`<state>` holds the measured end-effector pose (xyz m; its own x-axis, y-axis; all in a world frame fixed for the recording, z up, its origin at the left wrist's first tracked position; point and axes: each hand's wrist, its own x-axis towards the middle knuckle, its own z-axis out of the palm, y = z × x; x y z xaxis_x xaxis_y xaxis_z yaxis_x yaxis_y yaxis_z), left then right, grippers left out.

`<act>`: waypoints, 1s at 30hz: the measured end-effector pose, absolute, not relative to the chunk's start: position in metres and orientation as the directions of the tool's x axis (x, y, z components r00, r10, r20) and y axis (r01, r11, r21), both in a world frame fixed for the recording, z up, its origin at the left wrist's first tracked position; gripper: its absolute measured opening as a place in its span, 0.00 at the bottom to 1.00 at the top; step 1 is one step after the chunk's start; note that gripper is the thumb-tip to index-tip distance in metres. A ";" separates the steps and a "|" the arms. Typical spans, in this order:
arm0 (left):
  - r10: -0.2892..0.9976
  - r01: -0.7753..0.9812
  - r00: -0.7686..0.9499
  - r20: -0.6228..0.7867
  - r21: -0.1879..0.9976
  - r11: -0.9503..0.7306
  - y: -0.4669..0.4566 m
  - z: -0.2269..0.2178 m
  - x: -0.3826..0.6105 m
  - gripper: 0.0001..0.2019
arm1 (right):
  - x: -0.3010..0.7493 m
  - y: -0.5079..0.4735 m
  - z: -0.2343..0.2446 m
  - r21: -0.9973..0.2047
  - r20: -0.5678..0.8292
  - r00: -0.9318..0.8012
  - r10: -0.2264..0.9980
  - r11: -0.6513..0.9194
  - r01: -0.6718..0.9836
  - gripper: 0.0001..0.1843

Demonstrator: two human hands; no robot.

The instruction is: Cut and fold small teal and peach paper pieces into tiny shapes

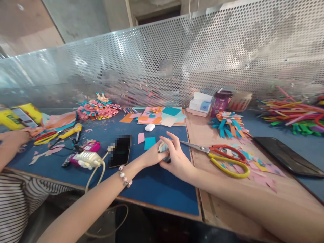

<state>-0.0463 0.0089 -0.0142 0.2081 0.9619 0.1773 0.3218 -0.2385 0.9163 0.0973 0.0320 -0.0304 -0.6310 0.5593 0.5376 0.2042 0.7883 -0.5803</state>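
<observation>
Blue bench [157, 195]: across its right edge lay scissors [206, 149], blades toward the right hand [178, 158], the nearer hand. Right curled over, grip unclear; left hand [152, 156] grasped a pale-blue piece [164, 147] between both, near front-right corner, long axis hidden.

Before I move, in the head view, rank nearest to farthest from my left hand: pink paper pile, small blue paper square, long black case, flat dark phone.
1. Small blue paper square: just ahead of your left hand.
2. Flat dark phone: to the left.
3. Pink paper pile: back left.
4. Long black case: far right.
</observation>
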 end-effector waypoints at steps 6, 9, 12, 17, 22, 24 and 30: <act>0.929 0.346 0.295 0.222 0.882 -0.320 0.007 -0.009 -0.043 0.14 | 0.097 0.036 -0.034 -0.554 0.517 -0.656 0.551 0.799 0.234 0.44; 0.925 0.339 0.321 0.206 0.886 -0.315 0.008 -0.011 -0.044 0.16 | 0.097 0.038 -0.035 -0.529 0.518 -0.666 0.536 0.813 0.243 0.41; 0.947 0.381 0.282 0.156 0.888 -0.260 0.009 -0.015 -0.046 0.16 | 0.097 0.038 -0.036 -0.513 0.518 -0.669 0.532 0.820 0.255 0.39; 0.972 0.338 0.156 0.178 0.915 -0.222 0.007 -0.013 -0.045 0.16 | 0.096 0.036 -0.036 -0.506 0.557 -0.646 0.523 0.830 0.235 0.47; 0.964 0.177 0.024 0.265 0.948 -0.265 0.008 -0.004 -0.046 0.10 | 0.094 0.038 -0.035 -0.550 0.665 -0.473 0.578 0.808 0.213 0.41; 0.971 0.066 0.033 0.235 0.969 -0.237 0.010 -0.004 -0.048 0.09 | 0.095 0.040 -0.035 -0.674 0.613 -0.398 0.683 0.714 0.190 0.33; 0.982 -0.170 0.124 0.144 0.978 -0.122 0.014 -0.006 -0.050 0.09 | 0.096 0.051 -0.034 -0.840 0.418 -0.514 0.749 0.534 0.095 0.15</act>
<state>-0.0503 0.0136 -0.0060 0.1245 0.9817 0.1442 -0.1698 -0.1221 0.9779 0.0959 0.0511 -0.0335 -0.5144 0.7487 0.4181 0.0947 0.5342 -0.8401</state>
